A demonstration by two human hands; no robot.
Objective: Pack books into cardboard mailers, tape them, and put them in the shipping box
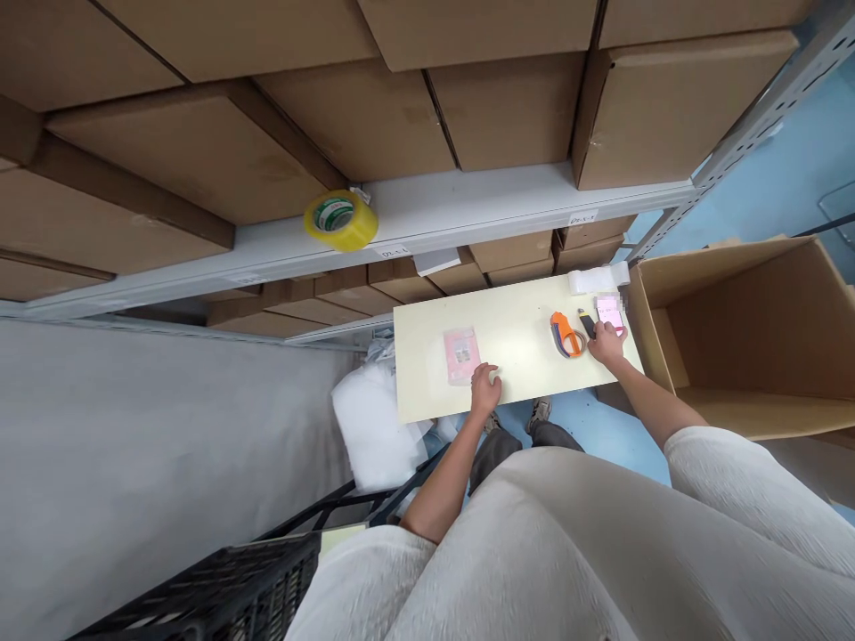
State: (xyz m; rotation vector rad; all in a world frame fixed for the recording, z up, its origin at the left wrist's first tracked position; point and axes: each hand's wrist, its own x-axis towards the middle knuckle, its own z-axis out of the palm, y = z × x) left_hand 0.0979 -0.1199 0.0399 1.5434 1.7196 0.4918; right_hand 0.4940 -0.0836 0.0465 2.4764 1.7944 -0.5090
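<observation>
As our left hand (486, 389) sits loosely open by the packet (461, 356) | our right hand (606, 344) touches the label (609, 312), grip unclear | carton (754, 329) stands open beside the table (514, 343)

On the desk (514, 356), the packet (461, 356) lies left of the tape dispenser (567, 336); the open box (752, 343) stands just right of the desk.

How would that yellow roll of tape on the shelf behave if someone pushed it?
The yellow tape roll would probably keep its shape, since it looks thickly wound around its core. Its round outer rim suggests it could roll if stood upright. Pushed outward, it might well tip off, as it sits right at the front edge of the shelf.
</observation>
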